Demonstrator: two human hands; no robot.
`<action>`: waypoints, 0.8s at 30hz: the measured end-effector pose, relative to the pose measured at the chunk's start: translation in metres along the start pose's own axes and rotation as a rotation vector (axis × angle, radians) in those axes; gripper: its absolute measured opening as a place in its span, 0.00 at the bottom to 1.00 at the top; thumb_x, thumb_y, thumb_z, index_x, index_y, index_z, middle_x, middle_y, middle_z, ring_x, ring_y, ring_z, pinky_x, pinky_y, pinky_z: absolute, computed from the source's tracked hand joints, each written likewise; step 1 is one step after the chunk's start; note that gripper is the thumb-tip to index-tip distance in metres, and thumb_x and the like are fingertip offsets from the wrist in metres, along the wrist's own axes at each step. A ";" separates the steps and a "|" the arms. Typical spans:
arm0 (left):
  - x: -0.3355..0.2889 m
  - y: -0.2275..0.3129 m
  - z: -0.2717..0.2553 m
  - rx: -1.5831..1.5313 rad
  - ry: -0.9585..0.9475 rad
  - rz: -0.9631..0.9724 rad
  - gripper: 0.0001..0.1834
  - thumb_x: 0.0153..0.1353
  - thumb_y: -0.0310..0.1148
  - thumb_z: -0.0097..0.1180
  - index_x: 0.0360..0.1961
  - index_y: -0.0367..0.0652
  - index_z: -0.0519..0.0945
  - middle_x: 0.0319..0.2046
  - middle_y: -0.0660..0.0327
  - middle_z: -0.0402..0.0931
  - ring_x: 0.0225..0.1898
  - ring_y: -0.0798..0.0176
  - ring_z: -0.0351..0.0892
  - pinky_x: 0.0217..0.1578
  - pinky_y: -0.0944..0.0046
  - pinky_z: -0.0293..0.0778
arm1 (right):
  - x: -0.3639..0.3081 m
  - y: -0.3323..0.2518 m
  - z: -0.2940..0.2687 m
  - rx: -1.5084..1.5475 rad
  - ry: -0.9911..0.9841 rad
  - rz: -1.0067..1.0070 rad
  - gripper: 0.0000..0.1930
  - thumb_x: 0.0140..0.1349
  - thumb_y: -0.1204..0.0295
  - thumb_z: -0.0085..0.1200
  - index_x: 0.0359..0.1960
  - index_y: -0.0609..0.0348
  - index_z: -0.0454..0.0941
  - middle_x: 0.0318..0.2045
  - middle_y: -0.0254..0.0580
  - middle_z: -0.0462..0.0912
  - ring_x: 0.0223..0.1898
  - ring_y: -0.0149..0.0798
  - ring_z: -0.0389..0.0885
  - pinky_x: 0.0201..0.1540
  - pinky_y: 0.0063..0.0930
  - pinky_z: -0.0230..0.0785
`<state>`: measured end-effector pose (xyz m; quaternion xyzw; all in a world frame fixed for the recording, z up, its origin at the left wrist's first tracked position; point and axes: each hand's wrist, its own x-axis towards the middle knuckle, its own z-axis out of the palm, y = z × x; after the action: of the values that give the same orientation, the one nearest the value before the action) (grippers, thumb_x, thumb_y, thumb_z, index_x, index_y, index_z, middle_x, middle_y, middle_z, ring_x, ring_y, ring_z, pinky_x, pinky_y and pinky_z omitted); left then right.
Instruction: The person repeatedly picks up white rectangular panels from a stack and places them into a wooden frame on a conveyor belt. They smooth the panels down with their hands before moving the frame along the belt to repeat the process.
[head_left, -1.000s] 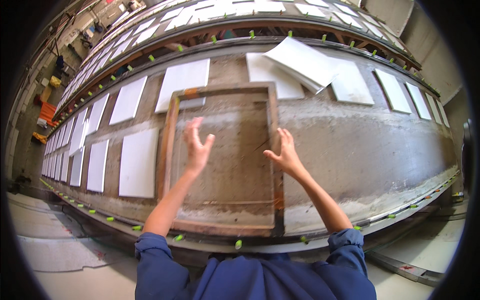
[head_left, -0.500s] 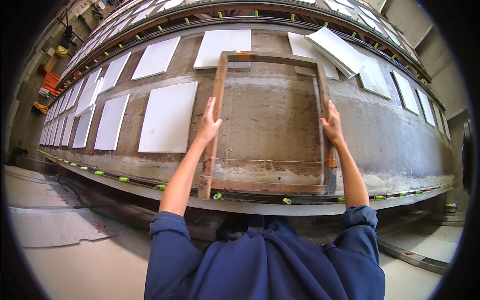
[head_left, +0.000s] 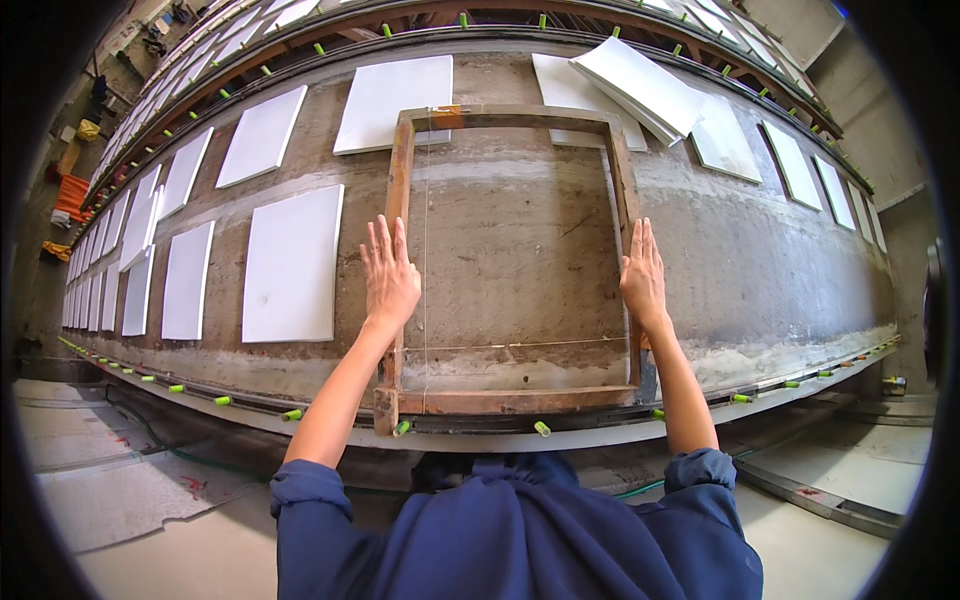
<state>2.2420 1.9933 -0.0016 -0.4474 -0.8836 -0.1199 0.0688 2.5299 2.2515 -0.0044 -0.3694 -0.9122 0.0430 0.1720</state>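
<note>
A rectangular wooden frame [head_left: 515,402] lies on the long brown-grey table [head_left: 760,255] in front of me, the tabletop showing through it. Thin strings [head_left: 520,345] cross its inside, and orange tape wraps its far left corner. My left hand [head_left: 390,288] is at the left rail, fingers spread and pointing away from me. Along the right rail my right hand [head_left: 643,283] rests with its fingers stretched out. Neither hand is wrapped round the wood. The frame's far rail overlaps a white panel [head_left: 392,95] at the left and another white panel [head_left: 560,85] at the right.
Several white panels [head_left: 292,265] lie in rows to the left. Beyond the frame's far right corner, a tilted stack of white panels [head_left: 635,88] rests on others. Green pegs [head_left: 541,428] line the table's near edge. Another table with white panels runs behind.
The view has shifted, so the table and frame appear farther left and lower. My left hand's fingers have spread, and its thumb has come off the rail's inner side.
</note>
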 end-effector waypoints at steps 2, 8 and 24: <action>0.003 0.000 -0.007 0.028 -0.056 -0.017 0.43 0.56 0.28 0.50 0.68 0.43 0.39 0.69 0.50 0.32 0.70 0.50 0.32 0.65 0.43 0.43 | 0.003 -0.003 -0.002 0.052 -0.028 0.039 0.35 0.59 0.76 0.44 0.67 0.62 0.42 0.67 0.53 0.46 0.66 0.51 0.51 0.64 0.39 0.52; 0.002 0.005 -0.010 -0.235 -0.051 -0.071 0.45 0.57 0.37 0.54 0.68 0.47 0.40 0.69 0.53 0.32 0.70 0.51 0.33 0.65 0.44 0.42 | 0.006 -0.008 -0.017 0.150 -0.077 0.081 0.35 0.58 0.76 0.43 0.67 0.58 0.43 0.67 0.48 0.46 0.66 0.50 0.52 0.65 0.38 0.52; -0.090 -0.049 -0.066 -0.921 0.317 -0.252 0.14 0.63 0.27 0.43 0.45 0.47 0.78 0.58 0.61 0.67 0.67 0.55 0.50 0.66 0.46 0.39 | 0.034 -0.097 -0.011 -0.102 -0.300 0.436 0.33 0.60 0.65 0.48 0.65 0.62 0.50 0.64 0.63 0.53 0.67 0.55 0.48 0.67 0.40 0.44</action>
<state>2.2562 1.8778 0.0337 -0.2974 -0.7647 -0.5714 -0.0176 2.4474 2.2045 0.0357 -0.5547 -0.8275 0.0874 0.0029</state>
